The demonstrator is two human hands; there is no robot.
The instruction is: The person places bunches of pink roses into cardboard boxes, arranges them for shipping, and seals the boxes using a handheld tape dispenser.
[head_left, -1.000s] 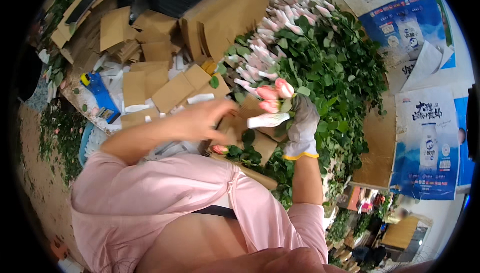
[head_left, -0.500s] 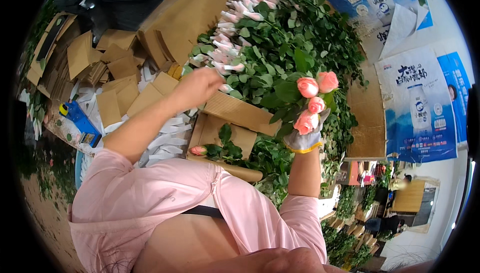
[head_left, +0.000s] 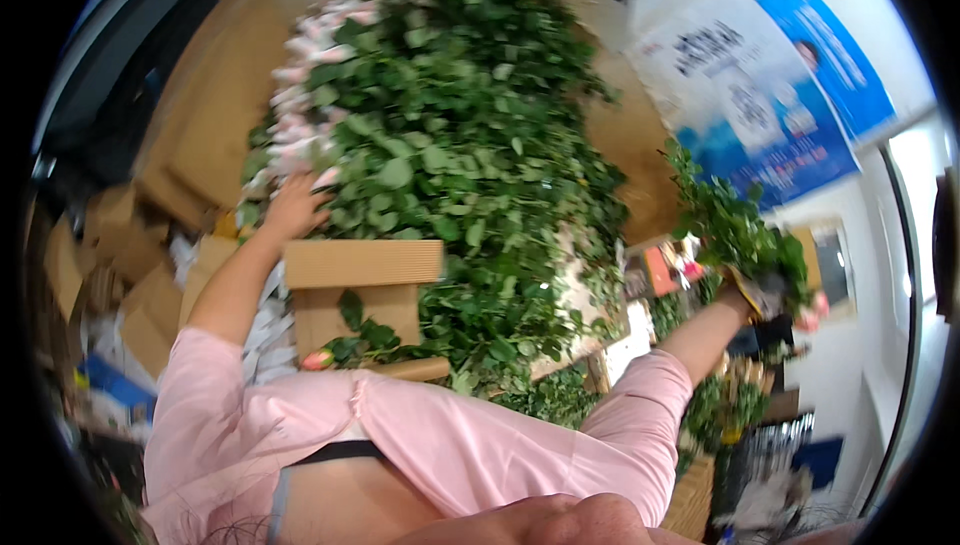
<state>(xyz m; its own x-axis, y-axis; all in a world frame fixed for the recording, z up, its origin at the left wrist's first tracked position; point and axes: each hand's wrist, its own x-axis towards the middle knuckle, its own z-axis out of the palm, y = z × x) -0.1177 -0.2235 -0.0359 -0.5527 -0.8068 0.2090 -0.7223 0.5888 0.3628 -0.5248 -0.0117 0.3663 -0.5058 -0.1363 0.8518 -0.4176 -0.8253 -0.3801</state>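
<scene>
Holding bunch (head_left: 738,223) w/ R hand (head_left: 764,297), L hand (head_left: 297,207) grip unclear, we've 1 bare rose (head_left: 318,360) down, many wrapped roses (head_left: 290,130) left.

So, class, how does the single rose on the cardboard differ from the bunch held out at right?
The single rose lies on the cardboard; the bunch is held up in the right grip.
The single rose's bloom points left; the bunch's blooms point lower right.
The single rose shows few leaves; the bunch shows many.
Both have pinkish blooms and green leaves.
</scene>
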